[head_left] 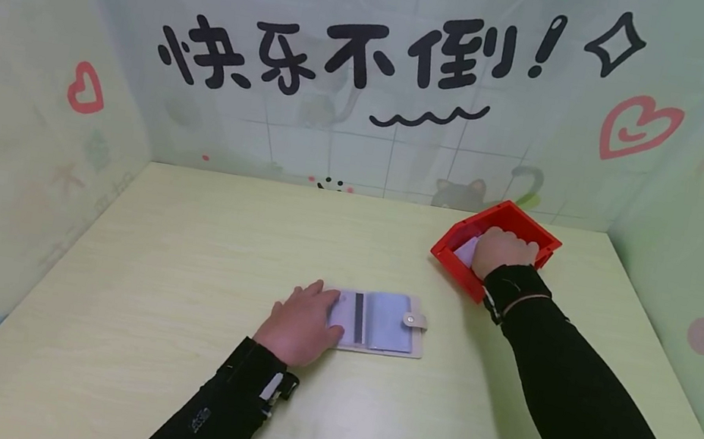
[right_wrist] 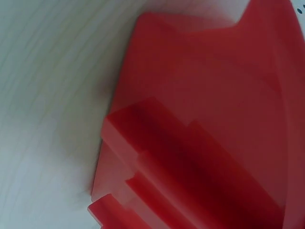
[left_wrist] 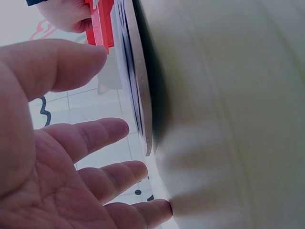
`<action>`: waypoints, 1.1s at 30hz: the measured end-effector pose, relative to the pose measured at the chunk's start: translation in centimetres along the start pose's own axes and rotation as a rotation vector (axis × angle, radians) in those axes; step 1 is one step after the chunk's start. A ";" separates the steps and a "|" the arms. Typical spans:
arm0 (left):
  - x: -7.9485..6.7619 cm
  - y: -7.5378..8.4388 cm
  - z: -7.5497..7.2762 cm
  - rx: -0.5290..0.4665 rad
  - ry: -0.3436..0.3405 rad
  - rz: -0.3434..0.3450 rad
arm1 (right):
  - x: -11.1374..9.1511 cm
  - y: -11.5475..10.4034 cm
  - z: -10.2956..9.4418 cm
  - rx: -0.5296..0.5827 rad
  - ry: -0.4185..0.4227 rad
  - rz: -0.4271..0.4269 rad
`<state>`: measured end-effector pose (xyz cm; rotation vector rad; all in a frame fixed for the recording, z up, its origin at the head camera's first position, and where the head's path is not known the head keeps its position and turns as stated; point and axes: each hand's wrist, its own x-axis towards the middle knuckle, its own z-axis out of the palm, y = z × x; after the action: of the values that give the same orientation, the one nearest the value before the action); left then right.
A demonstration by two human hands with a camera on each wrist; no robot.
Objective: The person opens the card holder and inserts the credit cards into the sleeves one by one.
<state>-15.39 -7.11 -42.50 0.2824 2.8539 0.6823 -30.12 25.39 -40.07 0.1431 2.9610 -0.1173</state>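
Observation:
An opened card holder with clear lilac sleeves, a dark strip down its middle and a snap tab on the right lies on the table. My left hand is at its left edge, thumb and fingers spread and nearly straight. In the left wrist view the holder's layered edge shows beside these fingers. My right hand reaches down into a red box, its knuckles bent. A lilac card-like piece shows beside the thumb side; fingertips are hidden, so I cannot tell whether they pinch it.
The pale wood table is enclosed by a printed back wall and side walls. The red box stands toward the back right, near the back wall. In the right wrist view, stepped red ridges of the box fill much of the frame.

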 end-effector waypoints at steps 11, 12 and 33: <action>-0.1 0.1 -0.3 0.000 -0.002 0.004 | 0.3 0.2 -1.5 0.141 -0.085 0.021; -0.1 0.1 -0.3 0.000 -0.002 0.005 | 0.2 0.2 -1.7 0.135 -0.095 0.008; -0.1 0.0 -0.4 -0.003 0.002 0.009 | -3.6 1.8 -4.7 0.341 0.080 -0.054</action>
<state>-15.34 -7.32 -42.17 0.2945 2.8547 0.6892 -27.19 27.21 -34.92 0.1132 2.9983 -0.6386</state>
